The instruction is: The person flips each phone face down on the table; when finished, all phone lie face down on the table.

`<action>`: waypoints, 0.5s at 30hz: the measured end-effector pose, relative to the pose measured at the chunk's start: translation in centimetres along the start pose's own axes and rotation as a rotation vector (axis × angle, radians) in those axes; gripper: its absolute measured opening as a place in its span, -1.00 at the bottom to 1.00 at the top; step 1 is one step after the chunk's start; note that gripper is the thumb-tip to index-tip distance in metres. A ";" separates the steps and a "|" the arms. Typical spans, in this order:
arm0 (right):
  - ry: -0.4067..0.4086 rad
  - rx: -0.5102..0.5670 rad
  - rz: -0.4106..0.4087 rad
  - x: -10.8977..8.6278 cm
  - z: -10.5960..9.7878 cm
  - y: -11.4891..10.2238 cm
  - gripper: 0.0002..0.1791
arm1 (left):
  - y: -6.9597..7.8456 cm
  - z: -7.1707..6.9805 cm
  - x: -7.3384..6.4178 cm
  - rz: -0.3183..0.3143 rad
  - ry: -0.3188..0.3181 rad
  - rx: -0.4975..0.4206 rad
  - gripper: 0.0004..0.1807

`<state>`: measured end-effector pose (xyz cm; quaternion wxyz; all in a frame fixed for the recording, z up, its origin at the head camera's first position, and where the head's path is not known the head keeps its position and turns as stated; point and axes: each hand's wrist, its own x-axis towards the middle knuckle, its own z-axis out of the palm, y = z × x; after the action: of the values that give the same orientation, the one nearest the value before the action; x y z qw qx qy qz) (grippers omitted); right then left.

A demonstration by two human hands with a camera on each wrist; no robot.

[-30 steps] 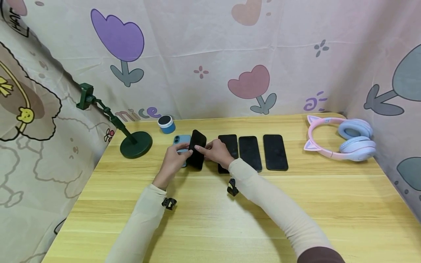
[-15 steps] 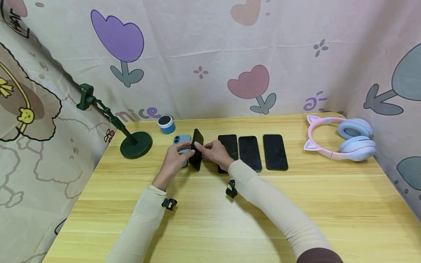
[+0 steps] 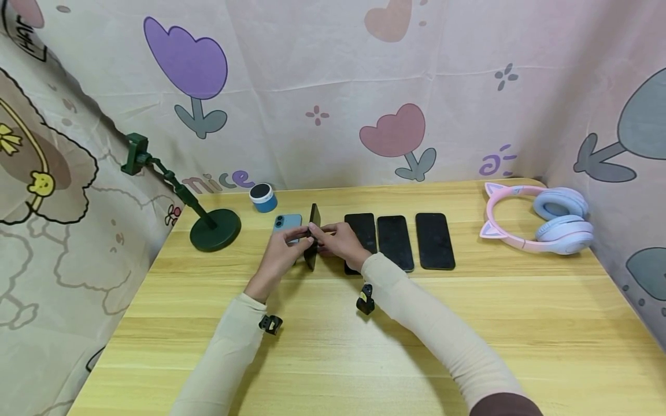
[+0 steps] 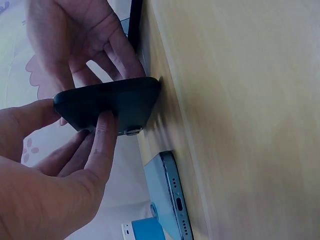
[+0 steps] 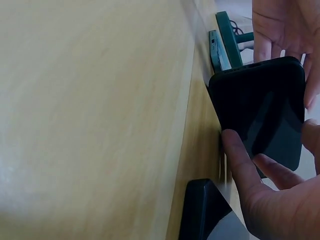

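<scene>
A black phone stands tilted up on its long side, almost edge-on in the head view. My left hand holds it from the left, a finger against its dark back beside the camera bump, as the left wrist view shows. From the other side my right hand grips it across its width, thumb at the upper edge and fingertips along the lower edge and screen. Just left lies a light blue phone, back up, partly hidden by my left hand. To the right, a black phone lies partly behind my right hand.
Two more dark phones, a middle one and a right one, lie screen up in the row. A blue-and-white jar and a green stand are at the left. Cat-ear headphones lie at the right on the wooden table.
The held black phone has turned from showing its screen to nearly edge-on in the head view. My left hand has shifted slightly right with it; the other phones have not moved.
</scene>
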<state>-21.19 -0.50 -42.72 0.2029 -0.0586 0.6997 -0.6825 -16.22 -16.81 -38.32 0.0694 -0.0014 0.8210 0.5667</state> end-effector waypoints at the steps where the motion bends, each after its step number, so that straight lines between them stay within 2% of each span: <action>1: -0.004 0.005 -0.001 0.0 0.0 0.0 -0.38 | 0.0 0.0 0.0 0.001 -0.001 0.001 -0.51; 3: -0.011 0.015 0.000 0.0 0.0 0.0 -0.40 | 0.7 0.1 -0.3 -0.008 -0.007 0.003 -0.51; 10: -0.029 0.045 0.012 0.1 -0.2 0.0 -0.44 | -1.9 0.4 0.9 0.016 -0.017 -0.008 -0.45; 15: -0.030 0.048 0.013 0.1 -0.3 0.0 -0.47 | -2.5 0.4 1.0 0.051 -0.036 0.003 -0.44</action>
<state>-21.40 -0.25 -42.76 0.2189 -0.0593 0.6803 -0.6969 -16.98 -17.23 -40.86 0.0697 0.0297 0.8201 0.5671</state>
